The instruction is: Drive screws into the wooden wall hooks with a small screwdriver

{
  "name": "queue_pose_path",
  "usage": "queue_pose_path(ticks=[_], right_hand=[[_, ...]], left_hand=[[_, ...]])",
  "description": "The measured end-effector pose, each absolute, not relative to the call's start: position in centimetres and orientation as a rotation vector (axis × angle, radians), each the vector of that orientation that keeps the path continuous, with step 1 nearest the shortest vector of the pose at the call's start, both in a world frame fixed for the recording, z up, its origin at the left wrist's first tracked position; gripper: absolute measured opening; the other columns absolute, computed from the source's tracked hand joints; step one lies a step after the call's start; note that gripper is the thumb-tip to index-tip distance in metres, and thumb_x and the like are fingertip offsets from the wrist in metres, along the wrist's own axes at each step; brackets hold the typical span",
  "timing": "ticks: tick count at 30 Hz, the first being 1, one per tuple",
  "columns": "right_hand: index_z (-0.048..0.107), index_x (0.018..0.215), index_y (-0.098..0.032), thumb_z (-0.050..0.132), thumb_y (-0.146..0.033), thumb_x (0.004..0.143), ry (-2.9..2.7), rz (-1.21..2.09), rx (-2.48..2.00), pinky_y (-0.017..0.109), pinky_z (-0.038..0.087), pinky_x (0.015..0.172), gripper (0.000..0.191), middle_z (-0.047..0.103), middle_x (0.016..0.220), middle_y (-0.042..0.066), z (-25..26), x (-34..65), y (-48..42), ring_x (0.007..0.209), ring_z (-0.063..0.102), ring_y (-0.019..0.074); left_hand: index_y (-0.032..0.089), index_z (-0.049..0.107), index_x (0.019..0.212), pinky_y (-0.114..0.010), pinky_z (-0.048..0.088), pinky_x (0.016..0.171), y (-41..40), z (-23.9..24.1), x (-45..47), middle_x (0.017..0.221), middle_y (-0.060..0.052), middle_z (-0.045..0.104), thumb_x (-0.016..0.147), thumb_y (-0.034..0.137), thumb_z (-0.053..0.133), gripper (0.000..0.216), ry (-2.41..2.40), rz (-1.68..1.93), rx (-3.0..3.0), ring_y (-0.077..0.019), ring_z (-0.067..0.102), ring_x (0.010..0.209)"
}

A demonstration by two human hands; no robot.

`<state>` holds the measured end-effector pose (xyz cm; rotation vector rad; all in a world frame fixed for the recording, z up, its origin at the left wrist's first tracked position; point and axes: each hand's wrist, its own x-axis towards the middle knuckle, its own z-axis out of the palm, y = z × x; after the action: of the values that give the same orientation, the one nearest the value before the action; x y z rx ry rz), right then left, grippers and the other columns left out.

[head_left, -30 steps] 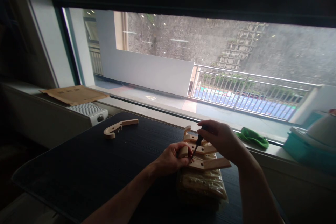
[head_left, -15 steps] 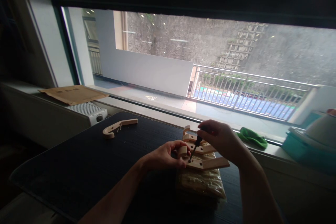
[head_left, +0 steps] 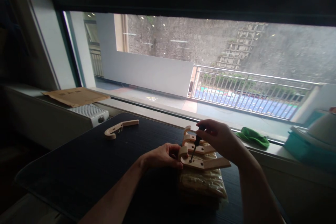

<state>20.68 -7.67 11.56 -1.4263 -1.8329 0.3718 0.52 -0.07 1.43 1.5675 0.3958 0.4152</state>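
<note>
My right hand [head_left: 219, 138] is closed round the dark handle of a screwdriver [head_left: 196, 144]. The screwdriver slants down, and its tip meets a hole in the nearest wooden hook [head_left: 215, 164]. At the curled left end of that hook, my left hand [head_left: 164, 155] grips it between thumb and fingers. Two more wooden hooks [head_left: 201, 148] lie behind it in a row. All of them rest on a stack wrapped in clear plastic [head_left: 202, 183]. Apart on the left of the table lies another wooden hook [head_left: 115, 129], with small screws [head_left: 120, 130] beside it.
The dark table [head_left: 78, 168] stands against a window sill. A green cloth [head_left: 253, 137] and a teal box [head_left: 301, 143] sit on the sill at right. At left, a brown envelope [head_left: 77, 96] lies over a white heater [head_left: 91, 112].
My left fingers have drawn back slightly to the left along the hook's curled end. The screwdriver tip stays at the same hole. The whole view has shifted a little.
</note>
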Motion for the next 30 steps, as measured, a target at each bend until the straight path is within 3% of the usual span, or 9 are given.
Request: queue_pose_path(ticks=[4, 8, 12, 18, 25, 30], right_hand=[[0.064, 0.111, -0.023, 0.058, -0.031, 0.08, -1.837, 0.389, -1.447, 0.03, 0.052, 0.062, 0.033, 0.069, 0.079, 0.002, 11.49, 20.39, -7.84, 0.068, 0.064, 0.0164], [0.066, 0.105, -0.021, 0.059, -0.032, 0.079, -1.833, 0.37, -1.41, 0.031, 0.053, 0.067, 0.029, 0.07, 0.085, 0.004, 11.39, 20.75, -7.59, 0.074, 0.065, 0.0174], [0.066, 0.098, -0.02, 0.061, -0.037, 0.077, -1.815, 0.338, -1.41, 0.029, 0.052, 0.062, 0.028, 0.068, 0.079, 0.002, 11.17, 20.91, -7.33, 0.068, 0.063, 0.0159], [0.065, 0.107, -0.021, 0.058, -0.032, 0.08, -1.837, 0.425, -1.425, 0.03, 0.053, 0.066, 0.03, 0.07, 0.086, 0.003, 11.52, 20.56, -7.73, 0.073, 0.065, 0.0159], [0.069, 0.091, -0.018, 0.061, -0.041, 0.077, -1.82, 0.379, -1.435, 0.032, 0.052, 0.064, 0.027, 0.07, 0.077, 0.003, 11.45, 20.77, -7.52, 0.07, 0.064, 0.0179], [0.068, 0.097, -0.019, 0.06, -0.04, 0.079, -1.827, 0.481, -1.395, 0.029, 0.052, 0.063, 0.029, 0.07, 0.084, 0.004, 11.49, 20.56, -7.66, 0.07, 0.064, 0.0158]], left_hand=[[0.014, 0.064, 0.103, -0.033, 0.042, 0.089, 0.17, 1.13, 0.46, 0.1, -0.006, 0.065, 0.061, 0.026, 0.08, 0.046, 0.373, 0.402, 1.527, -0.0202, 0.059, 0.094], [0.014, 0.065, 0.103, -0.035, 0.042, 0.09, 0.24, 1.02, 0.45, 0.1, -0.006, 0.066, 0.059, 0.028, 0.081, 0.049, 0.373, 0.394, 1.508, -0.0222, 0.06, 0.096], [0.014, 0.065, 0.103, -0.034, 0.042, 0.09, 0.13, 1.18, 0.47, 0.1, -0.006, 0.066, 0.06, 0.027, 0.081, 0.048, 0.371, 0.389, 1.509, -0.0217, 0.059, 0.095], [0.014, 0.065, 0.103, -0.035, 0.042, 0.091, 0.12, 1.26, 0.47, 0.101, -0.007, 0.066, 0.061, 0.027, 0.08, 0.047, 0.366, 0.399, 1.511, -0.0229, 0.06, 0.097], [0.013, 0.065, 0.103, -0.034, 0.043, 0.089, 0.17, 1.15, 0.47, 0.099, -0.006, 0.066, 0.061, 0.026, 0.081, 0.046, 0.36, 0.389, 1.502, -0.0214, 0.06, 0.094], [0.013, 0.065, 0.103, -0.033, 0.043, 0.089, 0.08, 1.28, 0.53, 0.098, -0.007, 0.066, 0.061, 0.025, 0.081, 0.046, 0.36, 0.39, 1.499, -0.021, 0.06, 0.093]])
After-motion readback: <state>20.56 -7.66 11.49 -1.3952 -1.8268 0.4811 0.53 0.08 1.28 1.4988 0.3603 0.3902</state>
